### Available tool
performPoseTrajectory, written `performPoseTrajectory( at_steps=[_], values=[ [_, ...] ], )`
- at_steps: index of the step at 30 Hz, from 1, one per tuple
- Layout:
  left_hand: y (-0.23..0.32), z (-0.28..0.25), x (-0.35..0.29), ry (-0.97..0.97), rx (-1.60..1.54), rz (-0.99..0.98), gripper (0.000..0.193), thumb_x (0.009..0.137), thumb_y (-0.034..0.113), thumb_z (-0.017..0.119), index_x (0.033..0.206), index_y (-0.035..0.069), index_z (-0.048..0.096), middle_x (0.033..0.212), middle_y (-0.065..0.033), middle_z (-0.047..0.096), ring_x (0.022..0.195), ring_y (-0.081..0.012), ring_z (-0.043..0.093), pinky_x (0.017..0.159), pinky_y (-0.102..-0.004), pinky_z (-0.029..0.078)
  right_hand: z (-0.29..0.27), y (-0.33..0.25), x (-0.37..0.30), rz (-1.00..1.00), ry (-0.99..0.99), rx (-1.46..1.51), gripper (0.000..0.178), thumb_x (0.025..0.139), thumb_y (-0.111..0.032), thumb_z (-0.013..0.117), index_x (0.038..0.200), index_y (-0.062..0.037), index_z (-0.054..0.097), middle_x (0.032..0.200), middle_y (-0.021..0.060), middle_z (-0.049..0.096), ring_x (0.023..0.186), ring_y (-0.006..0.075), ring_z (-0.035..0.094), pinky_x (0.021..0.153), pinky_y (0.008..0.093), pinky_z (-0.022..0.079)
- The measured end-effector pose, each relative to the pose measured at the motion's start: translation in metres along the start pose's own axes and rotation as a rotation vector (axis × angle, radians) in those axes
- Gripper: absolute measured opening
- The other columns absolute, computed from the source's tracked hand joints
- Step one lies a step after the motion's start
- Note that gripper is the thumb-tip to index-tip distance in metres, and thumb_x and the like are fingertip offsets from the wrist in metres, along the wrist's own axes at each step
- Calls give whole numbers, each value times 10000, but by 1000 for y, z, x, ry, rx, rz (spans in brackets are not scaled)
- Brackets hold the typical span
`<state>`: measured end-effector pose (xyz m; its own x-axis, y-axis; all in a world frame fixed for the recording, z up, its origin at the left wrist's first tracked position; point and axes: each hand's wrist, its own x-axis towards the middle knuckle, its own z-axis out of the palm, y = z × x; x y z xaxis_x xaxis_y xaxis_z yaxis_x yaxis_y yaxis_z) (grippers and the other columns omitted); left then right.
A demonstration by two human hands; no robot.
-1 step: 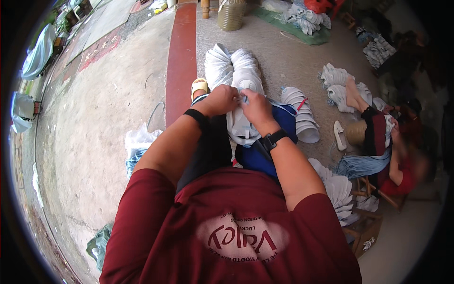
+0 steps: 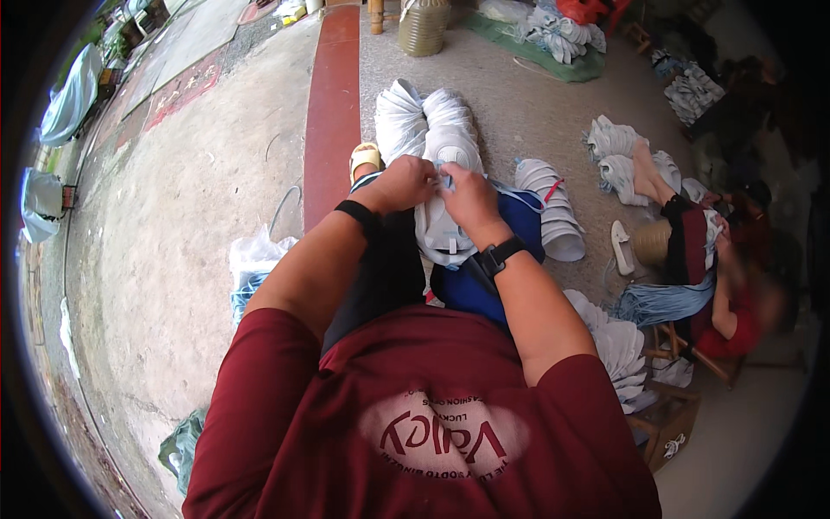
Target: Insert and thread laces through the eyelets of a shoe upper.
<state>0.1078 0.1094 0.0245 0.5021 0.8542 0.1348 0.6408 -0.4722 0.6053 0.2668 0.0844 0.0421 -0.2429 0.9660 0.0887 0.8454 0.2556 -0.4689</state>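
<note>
Hands: both are closed in a narrow pinch. The left hand (image 2: 405,183) and the right hand (image 2: 467,195) almost touch, fingertips together on the top edge of a white cloth piece (image 2: 439,235).
Grip: each hand holds the same piece. The left is curled over its near-left corner and the right nips a pale blue trim at the edge.
White piece: it hangs from the fingertips toward the body, lying over a blue cloth (image 2: 471,290) on the lap, directly below both hands.
Change: none that I can see. Hands and piece sit just as in the picture from the same instant, so the fingers are busy at one spot on the edge, not moving the piece.
Wrists: there is a black band (image 2: 356,212) on the left wrist and a black watch (image 2: 497,255) on the right.
Beyond the hands: two bundles of stacked white pieces (image 2: 424,121) lie on the concrete floor (image 2: 199,285), just past the knuckles. A yellow sandal (image 2: 366,157) shows beside the left hand.
Right of the hands: another curved stack (image 2: 549,208) sits near the right wrist, and more pieces (image 2: 618,346) are fanned out by the right elbow.
Left of the hands: a pale plastic bag (image 2: 255,259) lies well out past the left forearm.
Nearby: another person (image 2: 692,251) sits far to the right, with hands too blurred to read.
</note>
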Motion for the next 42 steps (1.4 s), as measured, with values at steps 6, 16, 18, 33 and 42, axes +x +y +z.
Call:
performPoseTrajectory(
  at_steps=[6, 16, 18, 33, 42],
  values=[
    [-12, 0, 5, 30, -116, 101, 229, 710, 130, 599, 882, -15, 643, 791, -175, 644, 708, -297, 625, 658, -344, 486, -5, 2, 7, -79, 16, -64, 269, 763, -184, 627, 1012, -119, 547, 773, 157, 633, 745, 356, 619, 636, 446, 489],
    [-44, 14, -5, 44, -267, -93, 115, 719, 101, 595, 746, 3, 651, 654, -167, 623, 595, -252, 611, 578, -351, 459, 32, -2, 11, -448, 89, -399, 144, 770, -118, 499, 847, -7, 549, 596, 134, 604, 541, 280, 628, 471, 385, 493],
    [-50, 22, -1, 71, -286, -77, 107, 732, 91, 586, 710, -4, 631, 566, -128, 578, 534, -154, 559, 533, -319, 438, 30, -8, 10, -453, 48, -441, 157, 758, -116, 512, 837, 7, 571, 652, 129, 622, 572, 261, 638, 490, 363, 503],
    [-20, -3, 3, -81, -572, -289, 117, 730, 67, 602, 813, -14, 616, 655, -34, 581, 574, -106, 526, 517, -256, 427, -1, -27, -27, -389, -878, 303, 150, 710, -101, 510, 682, 35, 569, 579, 175, 557, 512, 259, 546, 505, 401, 427],
    [73, -33, -42, 181, -484, 165, 27, 779, 1, 557, 803, 2, 570, 791, -77, 599, 729, -140, 565, 646, -271, 452, -139, -55, -98, -398, -518, 894, 205, 781, -65, 534, 612, -25, 424, 528, 22, 391, 499, 89, 351, 458, 275, 304]
  ],
)
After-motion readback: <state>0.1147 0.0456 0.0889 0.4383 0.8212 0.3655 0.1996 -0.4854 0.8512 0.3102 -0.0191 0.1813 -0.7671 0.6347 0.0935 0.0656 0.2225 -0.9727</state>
